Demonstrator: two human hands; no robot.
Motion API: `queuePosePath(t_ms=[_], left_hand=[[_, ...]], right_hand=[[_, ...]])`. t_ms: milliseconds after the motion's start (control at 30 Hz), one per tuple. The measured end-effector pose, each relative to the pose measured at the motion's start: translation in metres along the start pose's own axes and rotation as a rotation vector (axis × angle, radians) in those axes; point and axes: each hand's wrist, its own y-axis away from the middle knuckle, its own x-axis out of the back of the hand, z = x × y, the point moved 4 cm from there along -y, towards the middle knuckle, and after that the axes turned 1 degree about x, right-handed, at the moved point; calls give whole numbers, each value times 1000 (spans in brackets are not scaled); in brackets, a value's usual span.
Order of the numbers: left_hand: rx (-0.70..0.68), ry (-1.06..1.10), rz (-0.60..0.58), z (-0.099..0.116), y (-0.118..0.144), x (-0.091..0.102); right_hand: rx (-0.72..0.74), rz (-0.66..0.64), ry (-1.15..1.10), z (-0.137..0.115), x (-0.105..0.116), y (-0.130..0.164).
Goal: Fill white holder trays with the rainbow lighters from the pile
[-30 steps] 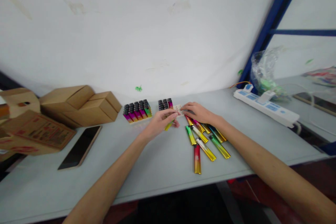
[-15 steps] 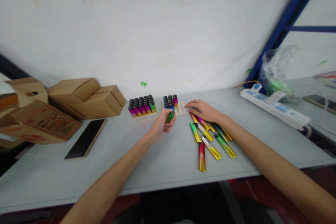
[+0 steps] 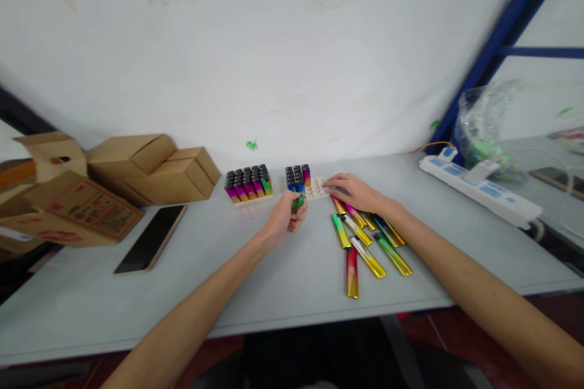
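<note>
My left hand [image 3: 287, 219] is closed around a green lighter [image 3: 298, 202], held just in front of a white tray [image 3: 318, 189] with round holes. Blue lighters [image 3: 294, 177] and a pink-and-yellow lighter [image 3: 306, 175] with black tops stand upright in the tray's left part. At the tray's right end lies my right hand [image 3: 356, 192], its fingers stretched out and touching the edge, with nothing visible in them. Close below that hand, several shiny lighters [image 3: 364, 256] in gold, green, red and blue lie loose on the table; their far ends are partly hidden under the hand.
A full block of purple-and-yellow lighters [image 3: 249, 184] stands to the left. Farther left are cardboard boxes [image 3: 150, 170], an open carton [image 3: 86, 209] and a phone [image 3: 151, 239]. At right lie a white power strip [image 3: 479, 189] and a clear plastic bag [image 3: 483, 115] by a blue post.
My left hand has shifted very slightly with the green lighter still in it. My right hand stays at the tray's end. The whole view has moved a little.
</note>
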Motion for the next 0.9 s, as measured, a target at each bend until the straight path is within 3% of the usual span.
queuePosePath(t_ms=[233,467,700,800,900], left_hand=[[-101,36,-1,9,0,4],[-389,67,-50,52,10,-2],[-601,-165,54,93,-4,3],[-655,-361,133,106,-19,6],[-671,-596,140,110,-35,9]], right_hand=[[-11,11,-40,1,-1,0],[-21,3,-21,-1,-1,-2],[-23,2,-5,-3,1,-3],[-24,4,6,-4,2,-3],[-30,-2,13,-3,1,-3]])
